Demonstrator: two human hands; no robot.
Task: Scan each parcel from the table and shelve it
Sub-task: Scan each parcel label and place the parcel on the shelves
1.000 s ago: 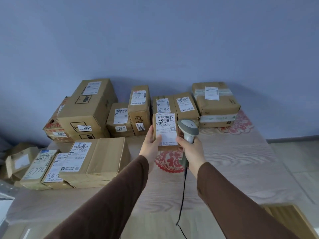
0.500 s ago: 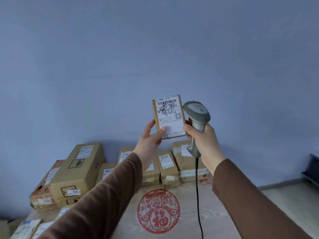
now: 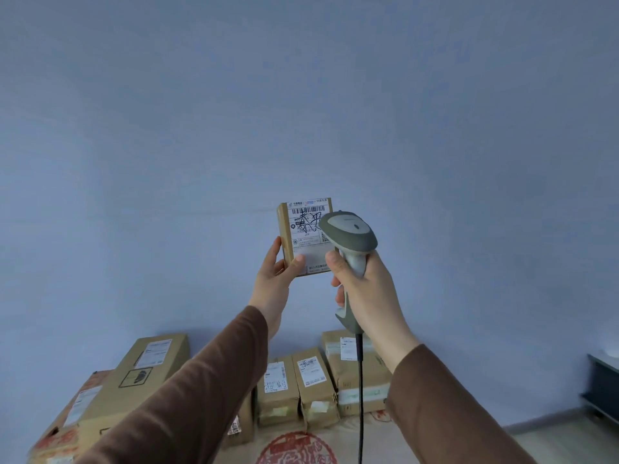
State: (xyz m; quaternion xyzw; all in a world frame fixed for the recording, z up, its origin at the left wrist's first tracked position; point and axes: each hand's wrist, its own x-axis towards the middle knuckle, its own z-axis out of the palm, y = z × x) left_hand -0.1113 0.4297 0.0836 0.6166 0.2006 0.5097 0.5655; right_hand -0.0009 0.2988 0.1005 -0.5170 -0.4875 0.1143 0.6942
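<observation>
Since 1.0 s ago: small parcel (image 3: 303,239) raised off the surface (image 3: 355,437), now high above the boxes against the wall; barcode scanner (image 3: 348,242) head now overlaps its label. Scan likely underway, shelving pending. Left hand (image 3: 274,279) fingers grip parcel; right hand (image 3: 365,289) fingers wrap scanner. Label: barcode, black handwriting, unreadable.

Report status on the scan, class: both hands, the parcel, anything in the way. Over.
Left hand holds small parcel up, label facing the camera. Right hand grips scanner, head overlapping the label's right edge. Nothing else in the way.
</observation>
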